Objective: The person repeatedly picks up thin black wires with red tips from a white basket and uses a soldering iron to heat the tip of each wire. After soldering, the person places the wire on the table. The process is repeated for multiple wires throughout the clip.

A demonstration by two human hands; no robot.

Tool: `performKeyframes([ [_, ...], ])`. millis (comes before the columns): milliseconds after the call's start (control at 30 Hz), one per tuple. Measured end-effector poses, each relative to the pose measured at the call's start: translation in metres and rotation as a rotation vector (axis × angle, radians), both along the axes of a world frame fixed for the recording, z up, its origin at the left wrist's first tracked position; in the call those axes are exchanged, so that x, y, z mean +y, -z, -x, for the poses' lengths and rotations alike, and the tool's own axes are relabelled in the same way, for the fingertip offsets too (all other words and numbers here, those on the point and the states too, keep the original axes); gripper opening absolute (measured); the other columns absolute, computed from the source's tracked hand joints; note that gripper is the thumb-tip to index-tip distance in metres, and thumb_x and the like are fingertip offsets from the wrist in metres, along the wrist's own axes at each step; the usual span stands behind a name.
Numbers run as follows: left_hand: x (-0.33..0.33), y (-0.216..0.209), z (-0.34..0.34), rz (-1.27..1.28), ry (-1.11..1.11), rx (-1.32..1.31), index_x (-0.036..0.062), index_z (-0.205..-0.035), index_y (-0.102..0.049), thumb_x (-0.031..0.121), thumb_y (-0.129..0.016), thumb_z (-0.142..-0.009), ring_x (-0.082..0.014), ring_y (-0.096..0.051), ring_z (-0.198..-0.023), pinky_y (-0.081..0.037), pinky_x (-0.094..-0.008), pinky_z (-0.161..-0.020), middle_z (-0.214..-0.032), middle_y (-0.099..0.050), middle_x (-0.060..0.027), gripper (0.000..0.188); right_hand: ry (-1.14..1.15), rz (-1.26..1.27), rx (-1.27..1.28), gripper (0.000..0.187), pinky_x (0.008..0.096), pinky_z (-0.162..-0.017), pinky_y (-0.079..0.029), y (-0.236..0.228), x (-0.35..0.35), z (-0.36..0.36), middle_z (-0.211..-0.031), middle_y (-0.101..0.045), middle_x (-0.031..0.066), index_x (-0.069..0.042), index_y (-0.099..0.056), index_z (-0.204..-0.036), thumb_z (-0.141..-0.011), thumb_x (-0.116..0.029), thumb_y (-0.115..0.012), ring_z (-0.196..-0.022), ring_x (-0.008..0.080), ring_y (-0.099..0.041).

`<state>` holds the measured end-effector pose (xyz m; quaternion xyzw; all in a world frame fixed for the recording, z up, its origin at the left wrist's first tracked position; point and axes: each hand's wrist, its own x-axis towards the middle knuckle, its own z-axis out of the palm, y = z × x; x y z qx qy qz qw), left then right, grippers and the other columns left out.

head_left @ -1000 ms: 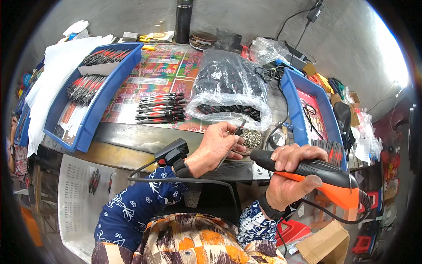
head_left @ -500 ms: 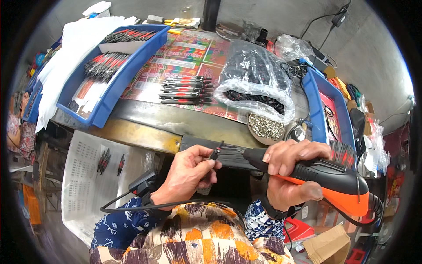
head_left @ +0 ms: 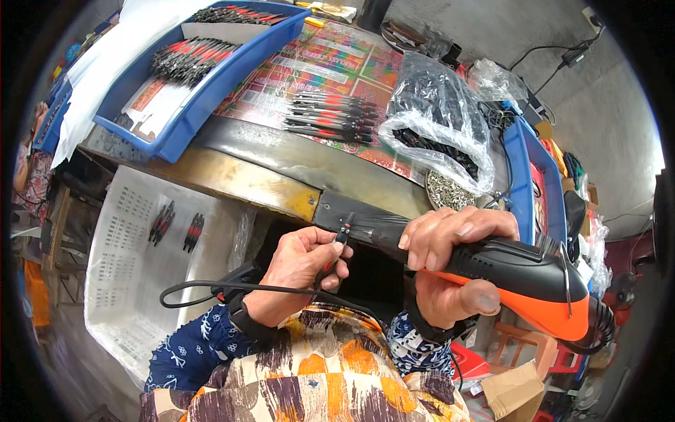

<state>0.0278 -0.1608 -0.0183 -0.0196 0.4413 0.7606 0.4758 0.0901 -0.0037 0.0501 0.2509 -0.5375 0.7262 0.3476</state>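
My right hand (head_left: 453, 260) is wrapped around a black-and-orange electric screwdriver (head_left: 517, 271), whose black nose points left. At its front end, my left hand (head_left: 288, 267) pinches a slim black-and-red pen-like piece (head_left: 330, 273) between thumb and fingers. The tip of the piece is by the screwdriver's nose; the exact contact is too small to make out. A black cable (head_left: 211, 284) runs across my left wrist. On the table beyond lies a neat stack of similar black-and-red pieces (head_left: 330, 116).
A blue tray (head_left: 172, 144) of such pieces stands at the left, and another blue tray (head_left: 519, 176) at the right. A clear bag (head_left: 443, 81) of black parts lies beside a bowl of small metal screws (head_left: 450, 193). Below left, a white basket (head_left: 119, 239) holds several pieces.
The view has shifted, so the table's things sit higher in it. The piece in my left hand has tilted, and more of it shows below the fingers. My right hand keeps its grip.
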Motion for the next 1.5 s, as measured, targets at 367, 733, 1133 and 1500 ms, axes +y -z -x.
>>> performKeyframes([
  [367,0.001,0.0,-0.002,-0.03,-0.045,-0.029,-0.0025,-0.095,-0.05,0.003,-0.053,-0.089,-0.0121,-0.055,-0.059,-0.038,-0.0199,-0.043,-0.085,-0.06,-0.0125,0.008,-0.078,-0.015,-0.024,0.053,0.0374,-0.065,-0.047,0.005,-0.003,0.008,-0.073,-0.055,0.013,0.002,-0.044,-0.105,-0.071,-0.019,-0.079,-0.065,0.0218,-0.055],
  [733,0.001,0.003,-0.004,-0.031,-0.027,-0.005,0.0006,-0.095,-0.052,0.007,-0.053,-0.09,-0.0101,-0.055,-0.061,-0.04,-0.0183,-0.045,-0.087,-0.062,-0.01,0.008,-0.117,-0.021,-0.048,0.055,0.0387,-0.067,-0.048,0.007,-0.005,0.013,-0.073,-0.055,0.0132,0.002,-0.043,-0.107,-0.072,-0.02,-0.079,-0.066,0.0223,-0.055],
  [1133,0.002,0.007,-0.007,-0.033,-0.053,0.021,-0.0009,-0.099,-0.051,0.007,-0.056,-0.09,-0.0111,-0.055,-0.061,-0.04,-0.019,-0.045,-0.087,-0.062,-0.0111,0.013,-0.092,-0.012,-0.058,0.055,0.0385,-0.066,-0.048,0.011,-0.004,0.013,-0.073,-0.056,0.0126,0.003,-0.043,-0.107,-0.072,-0.02,-0.078,-0.066,0.0216,-0.056],
  [1500,0.005,0.008,-0.01,-0.032,-0.089,0.038,-0.0016,-0.096,-0.053,0.007,-0.056,-0.089,-0.0093,-0.054,-0.059,-0.037,-0.0187,-0.044,-0.083,-0.061,-0.0087,0.011,-0.23,-0.141,-0.08,0.061,0.0386,-0.069,-0.048,0.008,0.006,0.016,-0.076,-0.056,0.0117,0.0,-0.043,-0.108,-0.067,-0.019,-0.083,-0.068,0.0216,-0.056],
])
